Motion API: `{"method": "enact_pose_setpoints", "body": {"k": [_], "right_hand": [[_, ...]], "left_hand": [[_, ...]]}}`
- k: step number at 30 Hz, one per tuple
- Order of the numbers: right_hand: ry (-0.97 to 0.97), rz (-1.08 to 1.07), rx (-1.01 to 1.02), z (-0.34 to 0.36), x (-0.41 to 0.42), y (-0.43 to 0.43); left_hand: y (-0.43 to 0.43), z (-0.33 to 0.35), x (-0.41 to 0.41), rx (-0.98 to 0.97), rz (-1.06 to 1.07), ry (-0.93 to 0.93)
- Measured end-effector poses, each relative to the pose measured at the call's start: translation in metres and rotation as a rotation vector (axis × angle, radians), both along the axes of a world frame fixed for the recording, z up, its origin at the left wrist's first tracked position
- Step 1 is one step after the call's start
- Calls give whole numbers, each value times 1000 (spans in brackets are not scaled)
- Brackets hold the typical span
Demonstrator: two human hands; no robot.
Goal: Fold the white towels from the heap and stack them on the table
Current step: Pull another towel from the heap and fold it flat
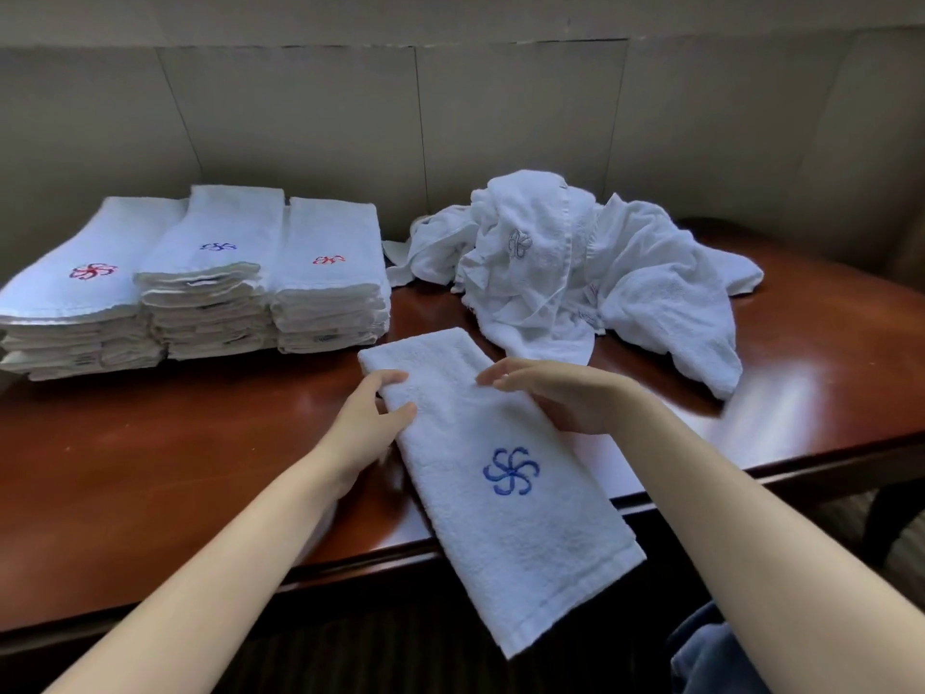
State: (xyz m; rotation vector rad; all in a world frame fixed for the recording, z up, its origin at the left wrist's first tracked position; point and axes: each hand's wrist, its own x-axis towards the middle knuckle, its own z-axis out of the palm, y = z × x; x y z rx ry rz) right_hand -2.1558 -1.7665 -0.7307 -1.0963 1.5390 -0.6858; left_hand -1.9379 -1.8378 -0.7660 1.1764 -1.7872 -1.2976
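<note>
A white towel (495, 518) with a blue pinwheel logo, folded into a long strip, lies slanted across the table's front edge, its near end hanging off. My left hand (368, 423) grips its left edge, thumb on top. My right hand (555, 393) holds the right edge, fingers reaching over the cloth. The heap of unfolded white towels (590, 273) lies at the back right. Three stacks of folded towels stand at the back left: left stack (85, 293), middle stack (210, 273), right stack (330, 278).
The dark red wooden table (165, 458) has a curved front edge running under the towel. A beige panelled wall (350, 117) rises behind it. Blue cloth (711, 653) shows at the bottom right, a chair leg (886, 513) at the right.
</note>
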Motion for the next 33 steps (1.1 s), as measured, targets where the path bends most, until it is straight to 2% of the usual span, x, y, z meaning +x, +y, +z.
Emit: {"method": "enact_pose_setpoints", "body": {"k": [4,7,15,22,26,29,31,33], "right_hand": [[-223,-9,33,-6,-7,-4],[-288,41,6,-7,-9,-6],[-251,72,-143,4,12,-12],[-345,54,-368,77,38,-38],[-333,25,-383,133,37,-104],[-324,-73,-464,170,43,-189],[-293,-139,-473,166,51,-249],[-249,-173,-366,132,59,-301]], "left_hand": [[1,5,6,220,-76,126],[0,9,15,311,-131,168],[0,53,37,131,-96,130],[-33,123,67,18,-136,232],[-105,182,61,-164,-77,283],[-184,213,42,-280,191,320],[-235,201,32,-209,333,275],[-273,163,30,-20,318,133]]}}
